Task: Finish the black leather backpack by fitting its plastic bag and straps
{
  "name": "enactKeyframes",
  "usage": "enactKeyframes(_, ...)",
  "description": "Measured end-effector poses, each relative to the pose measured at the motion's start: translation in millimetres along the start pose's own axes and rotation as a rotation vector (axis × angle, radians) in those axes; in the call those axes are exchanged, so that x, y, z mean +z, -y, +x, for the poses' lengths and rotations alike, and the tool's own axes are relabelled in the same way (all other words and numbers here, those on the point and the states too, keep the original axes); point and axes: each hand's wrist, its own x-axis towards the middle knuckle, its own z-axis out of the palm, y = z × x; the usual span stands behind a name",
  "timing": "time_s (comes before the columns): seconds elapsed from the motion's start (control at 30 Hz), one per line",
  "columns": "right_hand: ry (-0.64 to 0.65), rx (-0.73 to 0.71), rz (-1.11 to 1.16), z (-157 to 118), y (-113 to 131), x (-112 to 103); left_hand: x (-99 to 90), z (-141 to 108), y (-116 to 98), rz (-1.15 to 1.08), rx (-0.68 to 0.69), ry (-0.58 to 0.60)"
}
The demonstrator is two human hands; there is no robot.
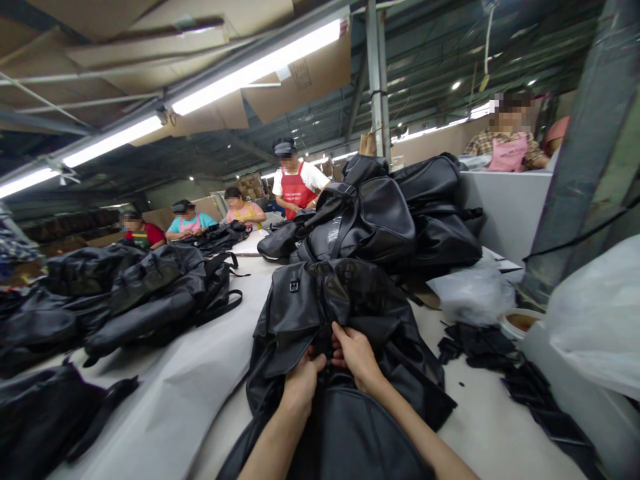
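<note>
A black leather-look backpack (350,433) lies on the table right in front of me. It has a flap (293,320) with a small metal buckle (294,285). My left hand (303,380) is closed on the backpack's material at the lower edge of the flap, its thumb pointing toward the other hand. Just to its right, my right hand (356,355) pinches the material at the middle of the bag, fingertips curled inward. The two hands almost meet, and what exactly lies between the fingertips is partly hidden.
Black bags are heaped (370,213) behind mine, with more bags (150,293) at left. At right are black strap pieces (480,340), clear plastic (470,293), a tub (523,323), a white plastic bag (600,313) and a metal post (575,147). Several people work beyond.
</note>
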Motion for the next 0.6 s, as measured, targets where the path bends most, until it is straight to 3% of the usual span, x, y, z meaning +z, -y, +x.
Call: enactKeyframes(0.6,0.113,-0.113,-0.03,7.5,-7.6,-4.6,8.6,-8.1,5.4,-0.093,0.078,-0.137)
